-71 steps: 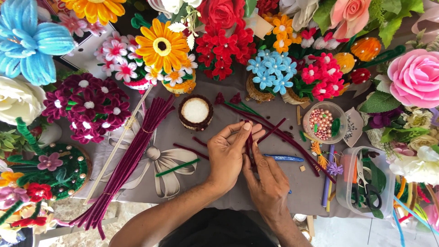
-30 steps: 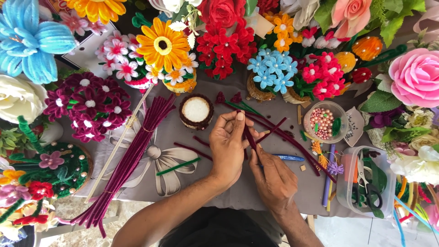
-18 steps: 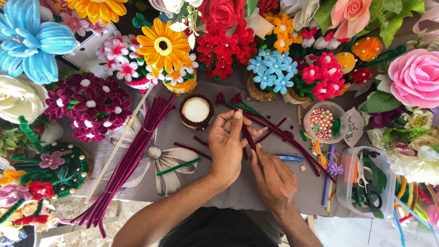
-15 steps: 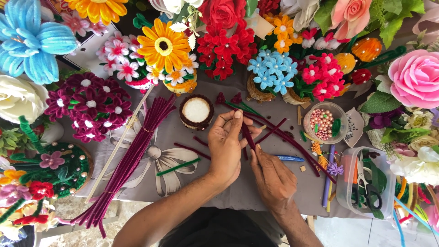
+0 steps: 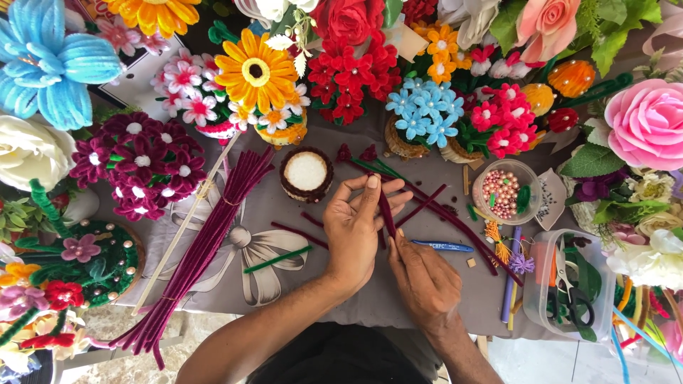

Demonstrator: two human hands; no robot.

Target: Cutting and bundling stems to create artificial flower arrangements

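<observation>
At the centre of the frame the left hand (image 5: pixel 359 231) holds a thin, fuzzy maroon pipe-cleaner stem (image 5: pixel 385 211) upright between thumb and forefinger, the other fingers (image 5: pixel 353 190) spread loosely above it; the right hand (image 5: pixel 423 274), just below and right of it, has its fingertips pressed together on the lower end of the same stem, pinching it.

By its look the stem should be very light, soft on the outside and wiry within, so it ought to bend and stay bent; it is unlikely to slip or break, and a pinch close to the bend point would control it best.

A long bundle of matching maroon pipe cleaners (image 5: pixel 203 252) runs diagonally across the grey tabletop (image 5: pixel 313 284) from lower left toward the middle; a round brown-rimmed base with a white top (image 5: pixel 306 173) sits just above the left hand.

Of containers: a small clear round tub of pink and pearl beads (image 5: pixel 505 190) stands right of centre; a clear rectangular plastic box holding scissors (image 5: pixel 569 291) sits at the lower right; a blue pen-shaped tool (image 5: pixel 441 246) lies just beside the right hand, with small lettering.

Handmade pipe-cleaner flowers crowd the upper half, among them an orange daisy (image 5: pixel 255 70) and a cluster of pale blue blossoms (image 5: pixel 425 114).
</observation>
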